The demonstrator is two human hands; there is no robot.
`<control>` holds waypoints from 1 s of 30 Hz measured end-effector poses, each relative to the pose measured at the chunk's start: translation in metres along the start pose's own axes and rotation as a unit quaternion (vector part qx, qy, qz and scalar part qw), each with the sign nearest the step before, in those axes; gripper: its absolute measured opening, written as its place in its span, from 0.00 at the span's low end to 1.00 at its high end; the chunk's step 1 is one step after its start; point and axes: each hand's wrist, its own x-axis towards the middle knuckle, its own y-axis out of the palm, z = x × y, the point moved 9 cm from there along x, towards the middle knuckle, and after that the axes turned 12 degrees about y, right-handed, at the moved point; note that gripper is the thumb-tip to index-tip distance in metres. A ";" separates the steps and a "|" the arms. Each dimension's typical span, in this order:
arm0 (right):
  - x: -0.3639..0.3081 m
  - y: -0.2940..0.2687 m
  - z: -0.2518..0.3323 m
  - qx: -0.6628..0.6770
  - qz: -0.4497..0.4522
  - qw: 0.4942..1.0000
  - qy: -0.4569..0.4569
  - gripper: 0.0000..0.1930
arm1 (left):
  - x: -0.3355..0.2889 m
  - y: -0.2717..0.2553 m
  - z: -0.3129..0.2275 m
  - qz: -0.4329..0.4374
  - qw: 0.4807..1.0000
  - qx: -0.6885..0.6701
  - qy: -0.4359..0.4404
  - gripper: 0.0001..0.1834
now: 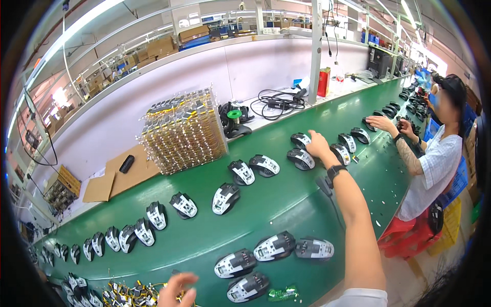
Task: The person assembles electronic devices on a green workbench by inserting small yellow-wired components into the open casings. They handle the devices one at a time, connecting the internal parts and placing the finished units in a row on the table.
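Head view shows your right hand (318, 145) stretched out over the green work surface (286, 204), at the right edge of a black-and-white mouse shell (299, 139). You have a dark wristband (335, 172) on that arm. Whether your fingers pinch the shell or only rest by it, you cannot tell from this angle. A second mouse shell (300, 159) lies just below it, and a third shell (340, 154) sits to the right of your hand.

Your left hand (177, 290) is at the lower edge, partly cut off, with finger and thumb apart and nothing visible between them. Just left of it lies a pile of yellow-wired parts (134, 295). Between your arms, four mouse shells (274, 246) lie grouped near a green packet (283, 293). Beyond, a tall stack of wired parts (181, 135) stands beside flat cardboard (134, 171). To your right, a co-worker (434, 158) sits at the same surface.
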 end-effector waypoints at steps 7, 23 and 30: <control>0.045 0.035 0.015 0.057 0.012 0.996 -0.066 0.43 | 0.264 0.061 -0.007 0.063 0.882 0.446 0.138 0.51; -0.059 -0.011 0.037 0.037 0.076 0.992 -0.096 0.47 | 0.284 0.099 -0.005 0.028 0.899 0.389 0.201 0.41; -0.085 -0.009 0.012 -0.054 0.084 0.994 -0.036 0.50 | 0.233 0.184 -0.062 0.139 0.931 0.284 0.180 0.44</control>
